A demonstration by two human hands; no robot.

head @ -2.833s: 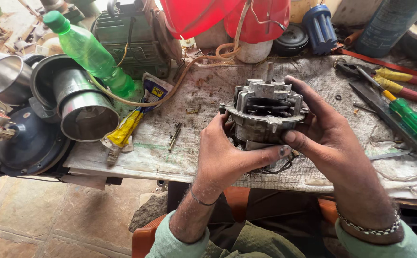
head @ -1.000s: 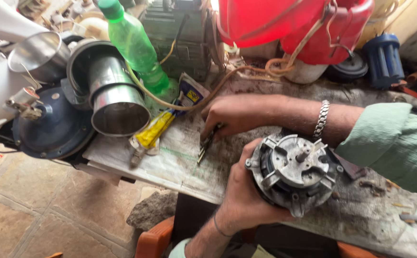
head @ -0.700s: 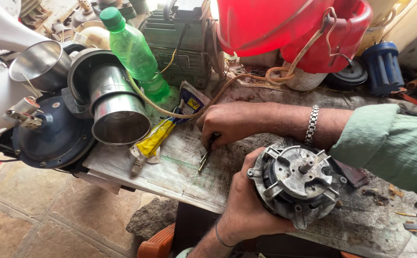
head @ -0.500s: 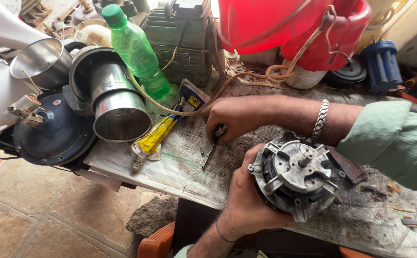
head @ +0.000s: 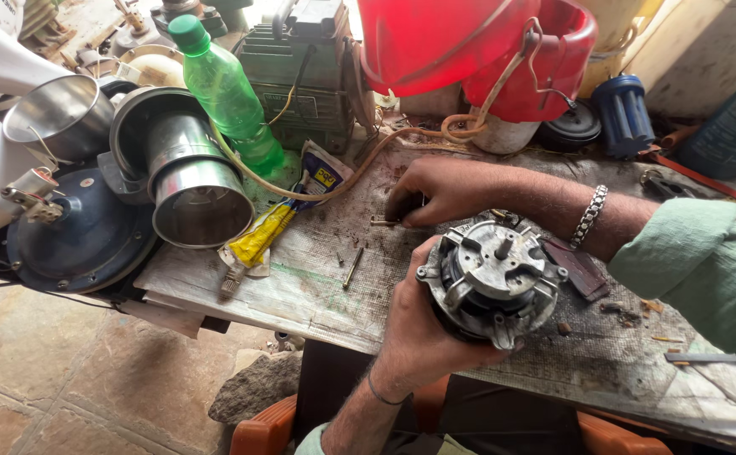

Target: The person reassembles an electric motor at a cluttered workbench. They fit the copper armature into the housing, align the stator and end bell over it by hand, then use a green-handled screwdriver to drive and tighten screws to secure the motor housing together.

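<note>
Left hand (head: 423, 324) grips the round motor (head: 490, 282), shaft up; right hand (head: 435, 192), just beyond it, pinches a long bolt (head: 382, 222) lying sideways.

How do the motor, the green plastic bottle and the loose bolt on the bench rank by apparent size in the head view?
1. motor, though it is nearest the camera
2. green plastic bottle, close behind it, so unsure
3. loose bolt, clearly smallest

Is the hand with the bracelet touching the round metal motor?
Apart. In the head view the right hand grips a small tool on the bench, with bench showing between it and the motor, which the left hand holds.
</note>
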